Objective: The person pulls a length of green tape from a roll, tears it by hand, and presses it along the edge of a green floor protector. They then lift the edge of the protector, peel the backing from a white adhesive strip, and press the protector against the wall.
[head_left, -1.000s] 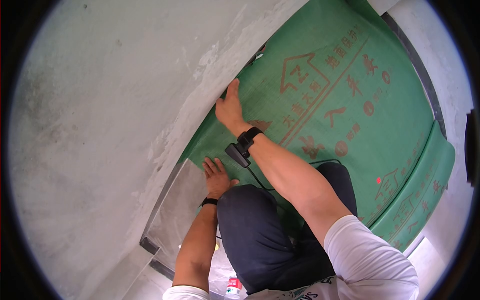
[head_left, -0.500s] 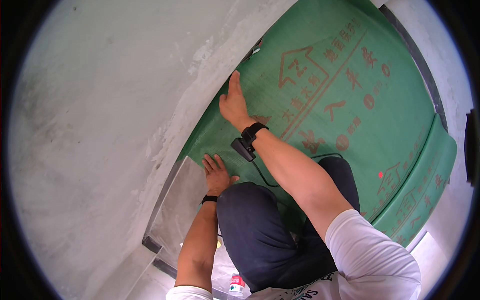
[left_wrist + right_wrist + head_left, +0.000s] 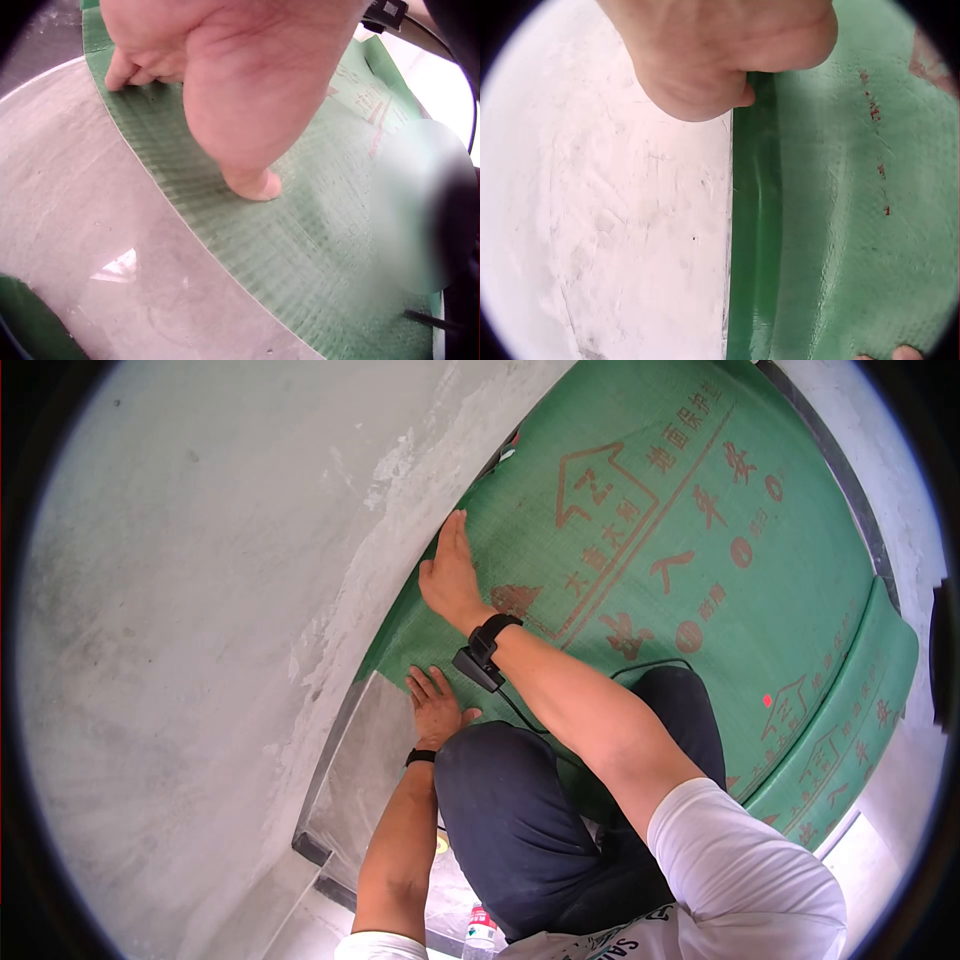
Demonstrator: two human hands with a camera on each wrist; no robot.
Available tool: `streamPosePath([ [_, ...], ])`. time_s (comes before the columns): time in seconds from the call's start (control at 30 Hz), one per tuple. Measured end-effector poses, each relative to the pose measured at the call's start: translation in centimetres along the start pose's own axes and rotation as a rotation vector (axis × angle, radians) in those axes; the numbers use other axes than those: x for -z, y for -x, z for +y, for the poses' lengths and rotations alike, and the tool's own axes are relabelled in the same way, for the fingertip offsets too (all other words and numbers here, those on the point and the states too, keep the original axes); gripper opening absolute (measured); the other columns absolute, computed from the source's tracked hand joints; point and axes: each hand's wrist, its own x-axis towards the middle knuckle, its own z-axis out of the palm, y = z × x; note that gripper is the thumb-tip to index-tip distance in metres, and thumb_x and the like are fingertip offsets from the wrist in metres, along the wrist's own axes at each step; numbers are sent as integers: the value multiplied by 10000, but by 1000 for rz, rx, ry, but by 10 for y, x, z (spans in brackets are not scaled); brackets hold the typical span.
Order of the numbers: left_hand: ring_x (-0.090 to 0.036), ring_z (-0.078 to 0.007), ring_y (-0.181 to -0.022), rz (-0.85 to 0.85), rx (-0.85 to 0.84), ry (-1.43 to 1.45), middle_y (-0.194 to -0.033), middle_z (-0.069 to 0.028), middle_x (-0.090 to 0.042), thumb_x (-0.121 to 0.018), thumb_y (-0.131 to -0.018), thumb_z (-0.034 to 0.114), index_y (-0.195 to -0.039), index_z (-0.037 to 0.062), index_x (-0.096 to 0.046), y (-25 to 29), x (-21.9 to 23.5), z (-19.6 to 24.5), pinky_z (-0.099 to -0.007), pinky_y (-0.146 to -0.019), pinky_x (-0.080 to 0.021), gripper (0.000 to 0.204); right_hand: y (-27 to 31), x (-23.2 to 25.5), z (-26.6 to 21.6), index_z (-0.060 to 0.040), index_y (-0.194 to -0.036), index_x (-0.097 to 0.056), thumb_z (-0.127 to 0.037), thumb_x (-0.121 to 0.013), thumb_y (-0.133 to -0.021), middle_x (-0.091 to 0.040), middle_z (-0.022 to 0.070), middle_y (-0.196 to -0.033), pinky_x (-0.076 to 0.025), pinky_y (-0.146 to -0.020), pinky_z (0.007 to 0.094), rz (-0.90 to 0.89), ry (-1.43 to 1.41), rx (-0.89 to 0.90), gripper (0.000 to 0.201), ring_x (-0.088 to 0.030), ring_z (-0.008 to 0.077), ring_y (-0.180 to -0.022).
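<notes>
A green floor protection sheet (image 3: 600, 575) printed with red-brown characters covers much of the floor. My left hand (image 3: 436, 712) rests palm-down near its cut edge, fingers spread, and in the left wrist view the thumb tip presses the woven surface. Farther up, my right hand (image 3: 452, 578) lies along the sheet's border at the foot of the wall (image 3: 200, 580), fingers straight and side by side. In the right wrist view a darker green strip (image 3: 757, 225) of the sheet runs along the wall; the right fingertips are mostly hidden behind the palm.
Bare grey tile (image 3: 365, 745) shows beside the cut edge. A folded-over part of the sheet (image 3: 835, 735) lies at the right. A bottle with a red label (image 3: 480, 930) stands near my bent knee (image 3: 500, 770). A cable (image 3: 520, 712) trails from the right wrist camera.
My right hand has shifted slightly left toward the wall, uncovering more of a printed mark beside it. The left hand stays in place on the sheet.
</notes>
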Motion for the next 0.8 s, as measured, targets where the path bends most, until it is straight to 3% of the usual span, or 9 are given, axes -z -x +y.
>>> streamPosePath([
  [0.1, -79, -592, -1426, 4, 2, -1, -1521, -441, 11, -768, -744, 566, -1504, -121, -56, -1, 1, 1, -559, -1152, -267, 1248, -1, -6, -1, 153, -1482, -21, 6, -525, -853, -53, 385, -1547, -209, -1185, 513, 62, -50, 19, 819, -166, 498, -1441],
  [0.43, -87, -609, -1413, 8, 0, -20, -1510, -455, -1, -774, -741, 563, -1496, -133, -65, -2, -2, 1, -568, -1148, -272, 1249, -2, -2, 3, 151, -1485, -15, -29, -551, -846, -62, 369, -1555, -216, -1168, 568, 14, 97, 36, 853, -134, 480, -1460],
  [0.53, -93, -607, -1413, -6, 3, -4, -1508, -456, -14, -774, -744, 563, -1493, -136, -71, -1, 2, 1, -567, -1148, -273, 1243, -6, -1, 1, 150, -1485, -24, -37, -562, -838, -63, 368, -1556, -228, -1171, 549, -5, 105, -7, 863, -138, 482, -1459],
  [0.7, -114, -610, -1407, 37, -28, -4, -1501, -460, -32, -777, -742, 559, -1488, -142, -82, 0, -3, -3, -565, -1146, -280, 1236, -9, 15, 12, 179, -1468, -68, 1, -522, -838, -95, 386, -1542, -238, -1199, 446, -47, -42, 20, 797, -173, 476, -1451],
  [0.8, -133, -611, -1400, 57, -32, -26, -1496, -463, -46, -780, -738, 560, -1483, -146, -97, 0, -4, -2, -562, -1145, -286, 1233, -15, 25, 9, 177, -1469, -98, 11, -500, -845, -122, 378, -1543, -229, -1207, 430, 56, -82, 39, 760, -184, 466, -1451],
])
